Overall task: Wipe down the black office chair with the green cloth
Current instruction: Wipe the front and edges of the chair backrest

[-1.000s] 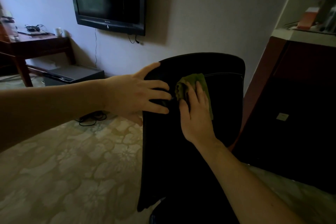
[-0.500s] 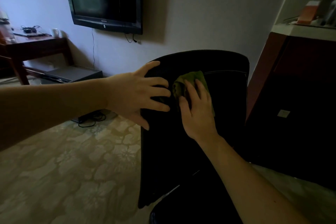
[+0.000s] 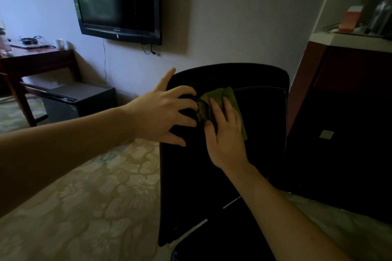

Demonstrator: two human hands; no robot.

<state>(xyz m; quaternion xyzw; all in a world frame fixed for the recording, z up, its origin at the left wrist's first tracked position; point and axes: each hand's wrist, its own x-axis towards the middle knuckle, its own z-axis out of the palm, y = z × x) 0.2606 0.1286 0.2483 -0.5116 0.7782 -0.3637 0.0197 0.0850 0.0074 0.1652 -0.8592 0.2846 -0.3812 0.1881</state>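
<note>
The black office chair stands in front of me, its backrest filling the middle of the view. A crumpled green cloth lies against the upper backrest. My right hand presses flat on the cloth with fingers straight. My left hand rests on the backrest's upper left edge, fingers spread and slightly bent, its fingertips almost touching the cloth.
A dark wooden cabinet stands close on the chair's right. A black TV hangs on the wall behind. At far left are a wooden desk and a dark low box. Patterned carpet lies to the left.
Both hands stay on the backrest with the cloth under the right hand. The left hand's fingers have bent a little more; the view has drifted slightly.
</note>
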